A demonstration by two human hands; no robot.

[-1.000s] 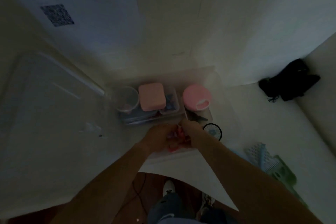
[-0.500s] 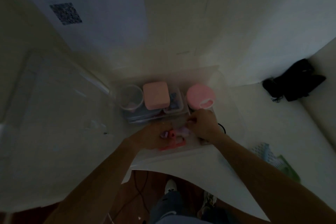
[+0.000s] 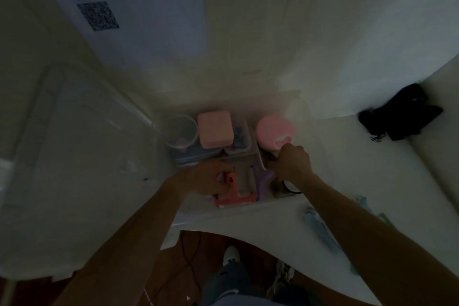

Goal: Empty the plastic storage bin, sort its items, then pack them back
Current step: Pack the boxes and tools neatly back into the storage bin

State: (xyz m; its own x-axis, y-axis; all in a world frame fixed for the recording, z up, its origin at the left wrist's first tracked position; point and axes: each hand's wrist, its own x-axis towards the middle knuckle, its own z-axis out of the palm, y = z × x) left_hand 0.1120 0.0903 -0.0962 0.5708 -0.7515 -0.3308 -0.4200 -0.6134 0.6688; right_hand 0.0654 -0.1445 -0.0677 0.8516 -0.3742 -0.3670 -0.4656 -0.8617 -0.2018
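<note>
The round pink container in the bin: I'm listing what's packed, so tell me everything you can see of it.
The round pink container stands upright at the far right of the clear plastic bin, seen from above. Its lid is smooth pink, plastic by the look, with a paler flap or tab at its near edge. Its body below the lid is mostly hidden. The right hand is just in front of it, knuckles near the tab; whether they touch is unclear. A clear tray of small items sits to its left.

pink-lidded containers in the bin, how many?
2. A square pink-lidded box sits at the back middle of the clear bin; a round pink-lidded tub sits back right, by the right hand. Others may be hidden.
</note>
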